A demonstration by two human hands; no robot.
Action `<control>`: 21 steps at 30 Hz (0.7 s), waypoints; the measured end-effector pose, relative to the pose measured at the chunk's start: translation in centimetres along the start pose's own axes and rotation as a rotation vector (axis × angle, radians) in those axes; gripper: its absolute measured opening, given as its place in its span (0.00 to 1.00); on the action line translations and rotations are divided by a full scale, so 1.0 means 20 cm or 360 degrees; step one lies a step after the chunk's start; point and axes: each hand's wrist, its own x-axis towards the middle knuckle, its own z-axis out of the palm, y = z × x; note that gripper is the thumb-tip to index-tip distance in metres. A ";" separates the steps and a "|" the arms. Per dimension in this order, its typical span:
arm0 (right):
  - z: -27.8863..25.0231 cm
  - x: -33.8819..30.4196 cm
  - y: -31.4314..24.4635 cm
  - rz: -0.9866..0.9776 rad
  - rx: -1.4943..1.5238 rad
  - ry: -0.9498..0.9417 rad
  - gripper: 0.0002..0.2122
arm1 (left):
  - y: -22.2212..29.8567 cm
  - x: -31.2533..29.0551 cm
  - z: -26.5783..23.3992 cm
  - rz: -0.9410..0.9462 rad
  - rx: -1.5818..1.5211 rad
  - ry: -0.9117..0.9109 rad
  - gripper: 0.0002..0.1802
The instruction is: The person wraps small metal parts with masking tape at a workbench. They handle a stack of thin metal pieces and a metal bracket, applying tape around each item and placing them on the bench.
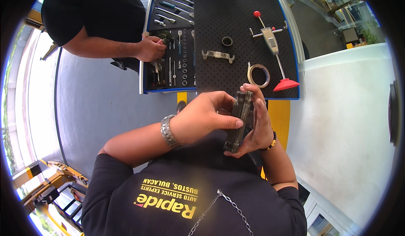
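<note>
A stack of dark, worn brake pads (239, 120) stands on edge between my hands, in front of my chest. My left hand (209, 113), with a metal watch at the wrist, grips it from the left, thumb pressed across the layered edges. On the other side my right hand (262, 124), wearing a beaded bracelet, supports the stack with palm and fingers. How many pads there are cannot be made out. Just beyond my right fingertips, a roll of tape (267, 76) lies on the black perforated worktop (211, 76).
A notched metal piece (217, 55) and a dark ring (227, 41) lie on the worktop. To their right is a gauge-like tool (270, 40) with a red cone. Left of the worktop, a co-worker's hand (152, 49) reaches over an open tool drawer (142, 78) of sockets and ratchets.
</note>
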 end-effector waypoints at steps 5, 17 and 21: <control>0.00 0.00 0.02 -0.0001 0.0042 -0.0010 0.72 | 0.04 0.02 0.01 -0.0187 -0.0123 0.0033 0.27; -0.02 -0.02 0.05 0.0077 0.0069 -0.0014 0.70 | 0.05 0.08 0.00 -0.0318 -0.0285 -0.0019 0.26; 0.00 -0.04 0.05 0.0103 0.0070 -0.0028 0.70 | 0.04 0.08 -0.01 -0.0339 -0.0302 -0.0020 0.26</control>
